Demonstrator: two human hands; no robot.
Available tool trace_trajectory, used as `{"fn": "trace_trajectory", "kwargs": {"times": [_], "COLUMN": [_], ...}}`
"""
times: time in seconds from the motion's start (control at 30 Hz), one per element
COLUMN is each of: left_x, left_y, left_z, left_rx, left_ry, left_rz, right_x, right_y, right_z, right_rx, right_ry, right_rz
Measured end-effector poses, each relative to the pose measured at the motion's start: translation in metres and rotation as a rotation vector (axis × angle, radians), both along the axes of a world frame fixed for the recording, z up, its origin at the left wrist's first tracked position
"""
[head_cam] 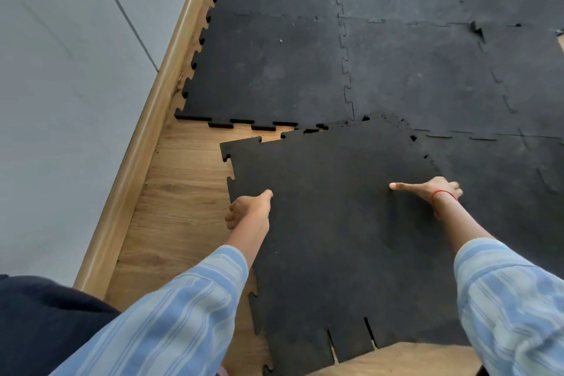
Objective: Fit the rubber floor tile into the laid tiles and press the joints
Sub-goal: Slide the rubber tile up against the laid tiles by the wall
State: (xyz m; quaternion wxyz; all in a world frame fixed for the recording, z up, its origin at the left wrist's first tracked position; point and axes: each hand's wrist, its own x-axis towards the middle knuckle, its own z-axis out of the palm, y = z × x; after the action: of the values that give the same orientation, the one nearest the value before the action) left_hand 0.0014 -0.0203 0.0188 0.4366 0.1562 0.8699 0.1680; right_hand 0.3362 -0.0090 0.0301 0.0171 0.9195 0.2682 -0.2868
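A loose black rubber floor tile (329,223) with jigsaw edges lies skewed on the wooden floor, its far right corner riding over the laid tiles (274,64). A wedge of bare floor shows between its far edge and the laid row's teeth. My left hand (248,210) grips the tile's left edge, thumb on top and fingers curled under. My right hand (433,191) holds the tile's right side, thumb stretched across the top, where it overlaps the neighbouring laid tile (503,186). A red string circles that wrist.
A wooden skirting board (152,119) runs along the grey wall (61,85) on the left. Bare wood floor (183,201) lies between the skirting and the loose tile. A torn gap (476,28) shows in a far joint. Dark fabric (36,320) fills the bottom left.
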Motion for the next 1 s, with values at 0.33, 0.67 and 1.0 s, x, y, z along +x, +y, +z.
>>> {"fn": "trace_trajectory", "kwargs": {"times": [0.33,0.67,1.0], "left_x": [-0.027,-0.090,-0.134], "left_y": [0.034,0.077,0.093], "left_z": [0.027,0.045,0.016], "left_rx": [0.125,0.185,-0.029], "left_ry": [0.016,0.061,0.131], "left_rz": [0.012,0.049,-0.388], "right_x": [0.001,-0.067,-0.128], "right_y": [-0.007,0.017,0.021], "right_z": [-0.010,0.024,-0.008], "right_rx": [0.192,0.319,0.296], "right_ry": [0.181,0.207,0.235], "right_rz": [-0.336,-0.278,-0.174]}}
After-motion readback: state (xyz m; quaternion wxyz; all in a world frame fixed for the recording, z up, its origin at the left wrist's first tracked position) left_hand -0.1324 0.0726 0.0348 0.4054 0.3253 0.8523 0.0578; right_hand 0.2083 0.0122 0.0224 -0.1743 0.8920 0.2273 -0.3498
